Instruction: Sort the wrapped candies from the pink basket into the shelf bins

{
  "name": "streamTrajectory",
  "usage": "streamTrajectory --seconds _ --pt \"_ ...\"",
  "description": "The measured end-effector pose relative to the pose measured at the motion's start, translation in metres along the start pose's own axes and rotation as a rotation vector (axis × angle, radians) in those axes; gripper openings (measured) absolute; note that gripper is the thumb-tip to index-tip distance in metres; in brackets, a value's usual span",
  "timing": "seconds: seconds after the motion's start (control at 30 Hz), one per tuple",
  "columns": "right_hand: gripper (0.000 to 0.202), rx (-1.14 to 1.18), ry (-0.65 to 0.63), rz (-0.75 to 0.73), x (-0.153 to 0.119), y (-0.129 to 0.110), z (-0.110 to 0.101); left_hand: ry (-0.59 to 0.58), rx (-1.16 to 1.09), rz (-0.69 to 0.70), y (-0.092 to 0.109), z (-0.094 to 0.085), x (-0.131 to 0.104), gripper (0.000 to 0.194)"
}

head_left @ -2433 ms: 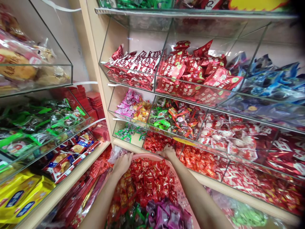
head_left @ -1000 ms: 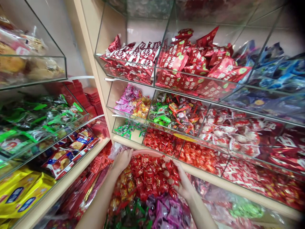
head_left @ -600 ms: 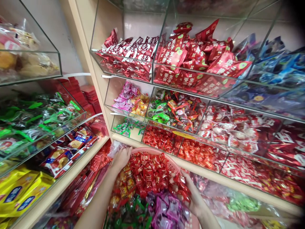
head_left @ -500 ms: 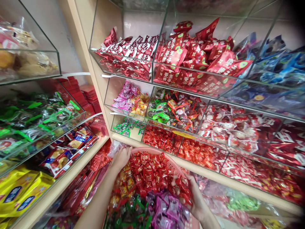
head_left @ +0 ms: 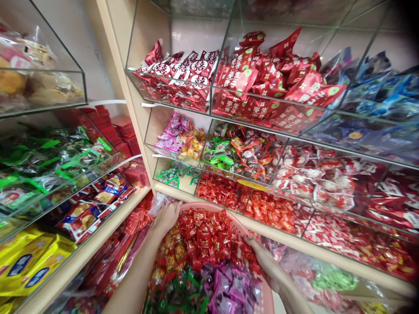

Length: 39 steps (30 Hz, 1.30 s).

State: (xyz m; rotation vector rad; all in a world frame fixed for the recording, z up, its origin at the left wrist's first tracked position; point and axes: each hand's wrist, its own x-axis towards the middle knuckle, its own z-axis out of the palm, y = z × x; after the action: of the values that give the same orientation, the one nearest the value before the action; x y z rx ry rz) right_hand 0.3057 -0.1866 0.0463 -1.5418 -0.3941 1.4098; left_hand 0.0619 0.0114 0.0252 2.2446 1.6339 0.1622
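Observation:
A pink perforated plastic basket (head_left: 269, 296) full of wrapped candies fills the lower middle of the view. My left hand (head_left: 168, 214) grips its far left rim, fingers over the edge. Inside the right side, my right hand (head_left: 260, 257) curls around some red-wrapped candies, its fingertips partly hidden among them. More red candies (head_left: 206, 235) lie heaped at the back of the basket. Yellow-orange candies (head_left: 175, 253) are on the left, green and dark ones (head_left: 183, 290) at the front left, and purple ones (head_left: 231, 288) at the front right.
Clear bins beyond the basket hold red candies (head_left: 218, 190), orange-red candies (head_left: 270, 209) and large red packets (head_left: 252, 83). A wooden shelf edge (head_left: 294, 235) runs close behind the rim. On the left are green-wrapped sweets (head_left: 59, 152) and yellow bags (head_left: 29, 261).
My right hand has moved slightly left and inward from the basket's right rim, turning so its back shows more. My left hand and the basket have stayed about where they were.

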Motion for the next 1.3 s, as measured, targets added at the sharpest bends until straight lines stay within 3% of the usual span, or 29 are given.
streamTrajectory --seconds 0.1,0.3,0.5,0.63,0.8,1.07,1.3 --pt "0.029 -0.172 0.106 0.021 0.001 -0.005 -0.002 -0.006 -0.001 -0.004 -0.002 0.002 0.001 0.060" --pt "0.031 -0.541 -0.060 -0.056 0.009 -0.005 -0.004 -0.008 0.011 0.007 -0.003 0.002 0.001 0.060" --pt "0.029 -0.926 0.031 -0.218 0.029 0.006 -0.012 -0.001 0.002 0.009 -0.003 0.003 0.002 0.059" --pt "0.027 -1.088 0.072 -0.250 0.034 0.010 -0.009 0.004 0.004 0.003 -0.002 0.002 0.001 0.058" --pt "0.027 -0.919 0.102 -0.235 0.030 0.006 -0.008 0.000 0.001 0.006 -0.003 0.003 0.001 0.059" --pt "0.019 -0.161 -0.041 0.029 0.016 -0.009 -0.011 -0.006 0.007 -0.003 -0.002 0.002 0.001 0.059" --pt "0.017 0.001 -0.037 0.004 0.017 -0.006 -0.013 -0.021 0.006 -0.010 0.001 -0.002 0.000 0.058"
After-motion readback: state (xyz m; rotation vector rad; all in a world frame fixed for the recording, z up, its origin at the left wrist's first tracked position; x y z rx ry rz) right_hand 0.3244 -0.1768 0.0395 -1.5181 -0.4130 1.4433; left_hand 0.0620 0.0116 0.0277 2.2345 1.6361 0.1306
